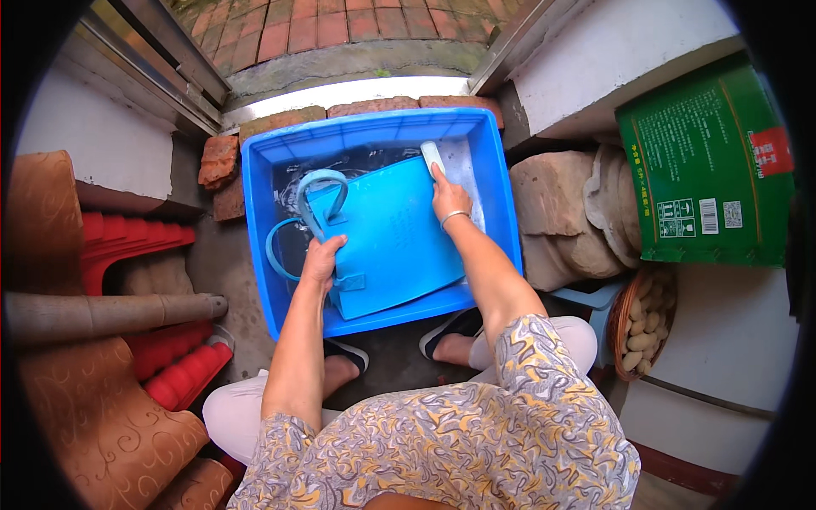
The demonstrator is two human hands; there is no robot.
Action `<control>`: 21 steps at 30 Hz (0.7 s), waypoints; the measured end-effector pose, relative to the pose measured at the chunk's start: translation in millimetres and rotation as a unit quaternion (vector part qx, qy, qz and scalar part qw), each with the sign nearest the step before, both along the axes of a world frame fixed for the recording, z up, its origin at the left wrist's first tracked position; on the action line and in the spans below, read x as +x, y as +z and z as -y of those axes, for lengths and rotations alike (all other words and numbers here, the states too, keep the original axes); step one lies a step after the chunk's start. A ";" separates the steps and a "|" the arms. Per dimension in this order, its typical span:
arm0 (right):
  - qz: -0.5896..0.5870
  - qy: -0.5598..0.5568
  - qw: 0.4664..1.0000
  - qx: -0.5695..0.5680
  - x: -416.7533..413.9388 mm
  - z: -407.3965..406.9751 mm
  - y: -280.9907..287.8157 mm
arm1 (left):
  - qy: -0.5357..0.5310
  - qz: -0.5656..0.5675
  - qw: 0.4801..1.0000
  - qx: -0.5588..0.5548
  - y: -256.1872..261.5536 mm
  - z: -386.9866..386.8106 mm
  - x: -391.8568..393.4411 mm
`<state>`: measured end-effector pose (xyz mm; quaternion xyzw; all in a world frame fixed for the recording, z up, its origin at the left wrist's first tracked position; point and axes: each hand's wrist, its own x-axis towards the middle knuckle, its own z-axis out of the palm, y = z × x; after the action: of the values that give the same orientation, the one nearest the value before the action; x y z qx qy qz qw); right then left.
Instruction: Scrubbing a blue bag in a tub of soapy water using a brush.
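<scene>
A bright blue tote bag (395, 236) with two looped handles lies flat in a blue plastic tub (510, 217). Water (370, 156) shows around the bag's far and left edges. My left hand (322, 261) grips the bag's left edge, thumb on top, between the handle ends. In my right hand (451, 201) is a pale oblong scrubbing brush (432, 159), held at the bag's far right corner. The brush's underside is hidden, so I cannot tell whether it has bristles touching the fabric.
Bricks (280, 121) line the doorsill beyond the tub. To the right are large stones (554, 210), a green carton (707, 172) and a wicker basket of pale oval items (644, 325). On the left, a bamboo pole (115, 312) and red plastic stools (137, 236) stand close.
</scene>
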<state>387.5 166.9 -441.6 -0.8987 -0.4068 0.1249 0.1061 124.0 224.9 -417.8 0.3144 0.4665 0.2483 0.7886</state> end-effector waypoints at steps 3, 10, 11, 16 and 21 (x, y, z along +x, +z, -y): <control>-0.023 0.020 0.999 -0.030 -11.7 17.8 -5.6 | 0.029 0.015 0.999 0.000 -2.3 -1.8 -2.9; -0.014 0.027 1.000 0.006 -15.7 32.8 -4.4 | -0.028 -0.033 0.999 0.000 -0.6 -8.2 -10.9; -0.003 0.013 1.000 -0.010 0.8 9.0 -3.4 | -0.033 -0.034 0.999 0.007 -3.3 -2.3 -1.2; -0.083 0.018 0.996 -0.001 -32.9 15.9 -4.6 | -0.001 -0.056 0.998 0.018 -17.3 -7.2 -11.5; -0.226 0.153 0.961 0.035 -129.1 62.6 8.2 | 0.038 -0.067 0.997 -0.013 -8.3 -6.1 -15.5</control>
<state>258.4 104.2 -433.4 -0.7700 -0.5087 0.3253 0.2061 108.5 231.1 -426.1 0.3015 0.5332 0.2506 0.7497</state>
